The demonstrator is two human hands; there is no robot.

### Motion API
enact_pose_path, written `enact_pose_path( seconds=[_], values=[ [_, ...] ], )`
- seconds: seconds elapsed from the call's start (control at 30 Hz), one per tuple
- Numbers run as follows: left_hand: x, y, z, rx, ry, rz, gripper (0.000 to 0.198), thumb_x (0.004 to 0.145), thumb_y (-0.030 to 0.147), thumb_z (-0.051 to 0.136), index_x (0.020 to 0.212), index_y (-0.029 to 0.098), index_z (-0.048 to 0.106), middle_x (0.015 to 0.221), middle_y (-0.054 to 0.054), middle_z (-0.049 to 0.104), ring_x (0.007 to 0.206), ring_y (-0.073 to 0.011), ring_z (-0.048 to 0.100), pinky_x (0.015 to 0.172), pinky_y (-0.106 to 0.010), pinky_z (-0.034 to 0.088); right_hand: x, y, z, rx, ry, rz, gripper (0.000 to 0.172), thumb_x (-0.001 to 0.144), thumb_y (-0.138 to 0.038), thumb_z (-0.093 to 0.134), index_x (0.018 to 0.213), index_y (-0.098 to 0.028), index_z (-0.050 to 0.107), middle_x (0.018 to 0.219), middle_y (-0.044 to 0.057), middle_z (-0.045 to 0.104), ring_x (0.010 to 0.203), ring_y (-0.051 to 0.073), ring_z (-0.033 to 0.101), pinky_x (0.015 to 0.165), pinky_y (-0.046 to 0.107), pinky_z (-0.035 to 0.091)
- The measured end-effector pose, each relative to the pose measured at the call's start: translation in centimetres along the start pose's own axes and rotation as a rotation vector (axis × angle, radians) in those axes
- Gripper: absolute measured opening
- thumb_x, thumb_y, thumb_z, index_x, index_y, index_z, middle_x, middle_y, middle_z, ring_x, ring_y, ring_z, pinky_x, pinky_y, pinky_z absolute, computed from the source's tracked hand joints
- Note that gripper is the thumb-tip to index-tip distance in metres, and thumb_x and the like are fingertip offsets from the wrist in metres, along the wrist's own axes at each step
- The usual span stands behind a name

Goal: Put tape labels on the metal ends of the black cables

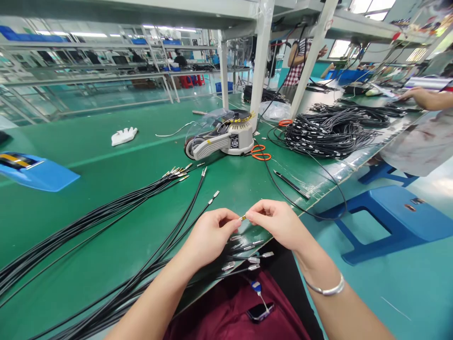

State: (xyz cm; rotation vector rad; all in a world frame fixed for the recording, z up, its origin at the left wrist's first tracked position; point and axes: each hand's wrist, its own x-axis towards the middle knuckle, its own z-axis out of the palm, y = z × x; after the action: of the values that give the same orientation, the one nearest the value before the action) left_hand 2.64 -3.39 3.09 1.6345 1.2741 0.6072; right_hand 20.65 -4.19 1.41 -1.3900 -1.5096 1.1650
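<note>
Both hands meet over the table's front edge at a small metal cable connector [242, 218] with a bit of yellow on it. My left hand [214, 236] pinches it from the left, thumb against forefinger. From the right, my right hand [278, 221] pinches its other end, where fingertips hide part of it. Below the hands lie black cables with silver connectors [254, 259] at the table edge. To the left, a few more black cables [184, 217] point away from me, and a larger bundle of black cables [106, 208] rests beside them.
A round tape dispenser [239, 137] stands on the green table [88, 177], with orange-handled scissors [261, 153] and a black pen-like tool [292, 184] nearby. Coiled cables [325, 134] are piled to the right. A white glove [123, 136], blue holder [42, 172], blue stool [399, 217] and co-worker's hand [419, 97] also show.
</note>
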Motion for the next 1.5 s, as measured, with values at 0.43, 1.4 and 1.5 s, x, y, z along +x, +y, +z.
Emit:
enact_pose_path(
  seconds=[0.43, 1.4, 1.5],
  values=[
    [-0.1, 0.0, 0.1, 0.181, -0.058, 0.066, 0.029, 0.084, 0.036, 0.044, 0.074, 0.019, 0.065, 0.068, -0.001, 0.064, 0.065, -0.0159, 0.056, 0.063, -0.025, 0.042, -0.3, 0.6, 0.6, 0.048, -0.02, 0.015, 0.015, 0.074, -0.03, 0.065, 0.071, -0.015, 0.067, 0.069, 0.002, 0.066, 0.065, 0.015, 0.057, 0.063, 0.026, 0.044],
    [-0.2, -0.6, 0.3, 0.316, -0.056, 0.111, 0.029, 0.089, 0.034, 0.039, 0.071, 0.019, 0.055, 0.067, 0.002, 0.058, 0.064, -0.0138, 0.052, 0.062, -0.025, 0.037, 0.2, 0.9, 0.5, 0.044, -0.085, -0.049, 0.016, 0.08, -0.031, 0.059, 0.077, -0.015, 0.064, 0.075, 0.002, 0.065, 0.071, 0.015, 0.058, 0.069, 0.026, 0.045],
    [-0.2, -0.7, 0.2, 0.326, -0.067, 0.148, 0.028, 0.09, 0.035, 0.038, 0.072, 0.019, 0.053, 0.067, 0.003, 0.056, 0.065, -0.0133, 0.05, 0.062, -0.024, 0.036, 0.1, 0.4, 0.1, -0.041, -0.106, -0.097, 0.015, 0.081, -0.029, 0.059, 0.078, -0.016, 0.066, 0.076, 0.001, 0.067, 0.071, 0.014, 0.059, 0.067, 0.025, 0.044]
  ],
)
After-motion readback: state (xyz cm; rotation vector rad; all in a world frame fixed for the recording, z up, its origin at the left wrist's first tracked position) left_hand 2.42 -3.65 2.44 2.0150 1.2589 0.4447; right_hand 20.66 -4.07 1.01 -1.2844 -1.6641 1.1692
